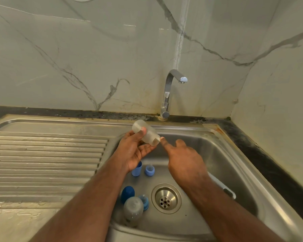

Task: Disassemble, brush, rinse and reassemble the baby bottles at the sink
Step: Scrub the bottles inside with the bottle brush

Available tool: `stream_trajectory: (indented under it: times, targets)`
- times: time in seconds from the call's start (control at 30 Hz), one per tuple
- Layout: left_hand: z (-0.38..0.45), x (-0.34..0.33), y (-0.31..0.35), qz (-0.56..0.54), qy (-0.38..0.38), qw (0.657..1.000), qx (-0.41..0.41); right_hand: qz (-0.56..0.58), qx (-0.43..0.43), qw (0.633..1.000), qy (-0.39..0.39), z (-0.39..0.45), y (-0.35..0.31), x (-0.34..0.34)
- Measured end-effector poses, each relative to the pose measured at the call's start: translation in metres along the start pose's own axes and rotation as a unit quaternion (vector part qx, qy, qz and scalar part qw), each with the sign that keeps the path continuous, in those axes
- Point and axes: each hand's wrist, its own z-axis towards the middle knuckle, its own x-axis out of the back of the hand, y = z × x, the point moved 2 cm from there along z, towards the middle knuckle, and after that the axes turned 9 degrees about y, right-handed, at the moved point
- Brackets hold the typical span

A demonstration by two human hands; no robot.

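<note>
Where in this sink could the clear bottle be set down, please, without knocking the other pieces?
The ribbed steel drainboard left of the basin is bare. The basin floor right of the round drain holds a white brush handle. Left of the drain it is crowded: light blue cap, blue-collared teat, dark blue dome cap, second clear bottle.

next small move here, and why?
Probably pick up the brush lying in the sink with the right hand: the left hand holds a stripped bottle, the right touches only its neck, and the tap is dry.
</note>
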Motion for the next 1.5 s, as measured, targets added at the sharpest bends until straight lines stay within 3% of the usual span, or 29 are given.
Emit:
stream_trajectory:
  times: [0.13, 0.27, 0.4, 0.5, 0.73, 0.83, 0.9, 1.03, 1.17, 1.27, 1.4, 1.5]
  targets:
    - [0.005, 0.004, -0.001, 0.036, 0.015, 0.998, -0.039, 0.048, -0.001, 0.998, -0.034, 0.006, -0.002, -0.007]
    - [0.004, 0.004, -0.002, 0.033, 0.01, 0.999, -0.038, 0.219, -0.017, 0.975, -0.025, 0.008, 0.008, -0.009]
    - [0.007, 0.003, -0.003, 0.02, 0.017, 0.999, -0.042, 0.152, -0.014, 0.988, 0.034, 0.007, 0.01, -0.015]
    - [0.007, 0.004, -0.006, 0.057, 0.02, 0.996, -0.063, 0.154, -0.026, 0.988, -0.017, 0.009, 0.009, -0.018]
    - [0.012, 0.011, 0.007, 0.024, 0.062, 0.993, -0.096, 0.401, -0.114, 0.903, -0.103, 0.006, 0.019, -0.016]
    - [0.018, 0.021, 0.015, -0.042, 0.117, 0.988, -0.094, 0.443, -0.145, 0.875, -0.131, 0.0, 0.031, -0.015]
    - [0.022, 0.03, 0.022, -0.075, 0.139, 0.982, -0.101, 0.436, -0.158, 0.875, -0.138, -0.001, 0.04, -0.014]
    - [0.02, 0.025, 0.012, 0.086, 0.119, 0.978, -0.149, 0.39, -0.154, 0.907, -0.038, 0.005, 0.049, -0.002]
    - [0.022, 0.022, 0.001, 0.338, 0.097, 0.908, -0.226, 0.352, -0.09, 0.932, 0.024, 0.002, 0.042, 0.01]
    - [0.02, 0.022, 0.0, 0.391, 0.077, 0.885, -0.243, 0.296, -0.059, 0.953, 0.002, -0.003, 0.034, 0.008]
    - [0.016, 0.017, -0.003, 0.45, 0.045, 0.851, -0.266, 0.226, -0.088, 0.97, 0.025, 0.004, 0.041, 0.006]
    - [0.016, 0.016, -0.004, 0.466, 0.046, 0.841, -0.273, 0.255, -0.084, 0.963, 0.022, 0.003, 0.041, 0.008]
